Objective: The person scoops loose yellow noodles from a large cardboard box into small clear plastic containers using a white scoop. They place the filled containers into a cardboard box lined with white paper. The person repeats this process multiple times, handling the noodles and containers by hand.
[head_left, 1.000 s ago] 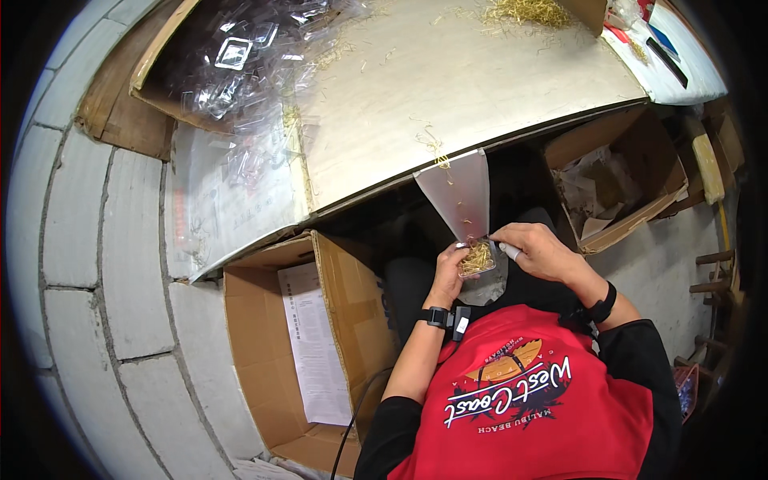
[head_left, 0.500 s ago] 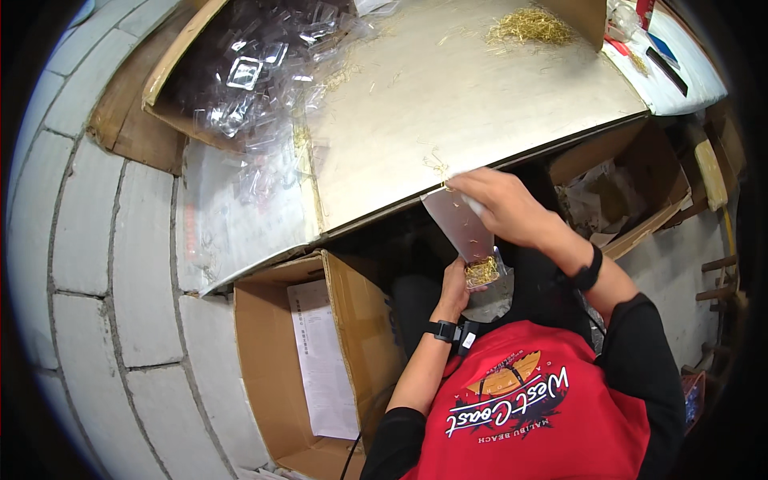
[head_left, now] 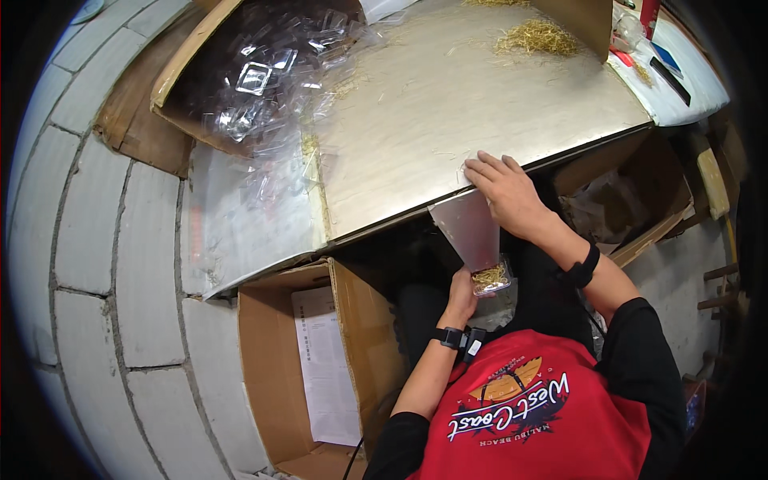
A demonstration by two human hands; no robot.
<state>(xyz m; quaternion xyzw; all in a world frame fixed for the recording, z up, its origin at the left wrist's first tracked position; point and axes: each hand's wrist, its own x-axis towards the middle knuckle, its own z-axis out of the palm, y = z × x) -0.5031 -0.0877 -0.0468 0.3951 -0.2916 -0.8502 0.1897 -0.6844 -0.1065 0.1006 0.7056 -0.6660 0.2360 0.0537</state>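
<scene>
A grey tapering chute (head_left: pixel 470 228) slopes down from the table's front edge toward my lap. Under its narrow lower end, my left hand (head_left: pixel 462 298) holds a small clear plastic box (head_left: pixel 506 282), fingers wrapped round its side. Thin gold-coloured metal pieces (head_left: pixel 488 280) fill part of that box. My right hand (head_left: pixel 506 192) lies palm down at the table edge beside the chute's wide top, fingers stretched and slightly apart, with nothing visible in them. What is under its palm is hidden.
On the table (head_left: pixel 400 144) lies a heap of gold-coloured pieces (head_left: pixel 538 38) at the far right. Clear plastic boxes (head_left: pixel 256 80) spill from a tipped carton (head_left: pixel 172 68) at the left. Below stand an open cardboard box (head_left: pixel 360 336) on the left and another box (head_left: pixel 640 184) on the right.
My right hand has spread its fingers beside the chute's top. Gold pieces that were at the top and on the chute have gone from there. My left hand still holds the box below.
</scene>
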